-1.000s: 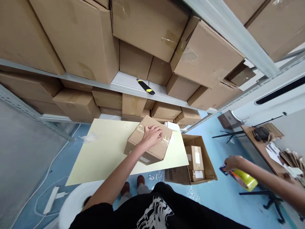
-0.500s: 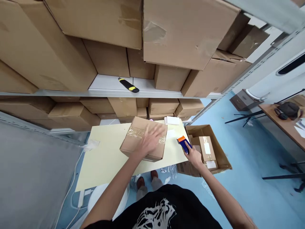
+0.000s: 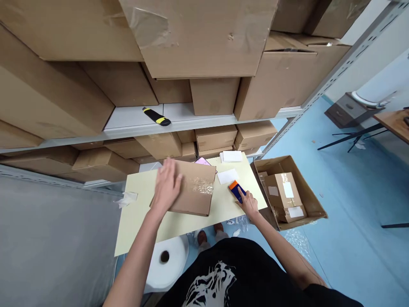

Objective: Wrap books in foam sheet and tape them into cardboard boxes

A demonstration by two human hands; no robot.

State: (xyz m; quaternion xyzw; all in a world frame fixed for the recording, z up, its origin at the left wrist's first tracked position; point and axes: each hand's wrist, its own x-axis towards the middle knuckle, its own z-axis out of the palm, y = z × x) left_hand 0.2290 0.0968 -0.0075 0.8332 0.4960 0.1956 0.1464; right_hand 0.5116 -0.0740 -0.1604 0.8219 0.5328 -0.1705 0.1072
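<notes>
Left hand (image 3: pixel 166 185) flat, fingers spread, palm down on the left part of the cardboard box (image 3: pixel 193 194); pressing, not gripping. Right hand (image 3: pixel 248 204) is out to the right, fingertips on the near end of the blue-and-orange tape dispenser (image 3: pixel 235 190); can't tell if it's actually clamped round it or just resting on it. Box sits mid-table (image 3: pixel 143 224), flaps shut, patch of clear tape (image 3: pixel 202 186) across the top. Its long side runs roughly left-right, skewed a bit, near edge towards the body. Key geometry: the box lies between the two hands, left one on it, right one just beside its right edge with bare tabletop between. The dispenser lies flat, long axis pointing away and to the left, orange end far. Left forearm comes up from bottom left, nearly straight, wrist level. Right forearm is angled in from the bottom right, wrist low to the table. Around that: white slips (image 3: pixel 227 175) just behind the dispenser, a pink item (image 3: pixel 203 161) peeking out behind the box, a crumpled scrap (image 3: pixel 127 198) at the left table edge. Open carton (image 3: pixel 306 191) on the floor to the right holds small parcels (image 3: pixel 281 187). White roll (image 3: pixel 166 258) under the table. Utility knife (image 3: pixel 156 116) on the shelf (image 3: pixel 128 118) above, well apart from both hands.
</notes>
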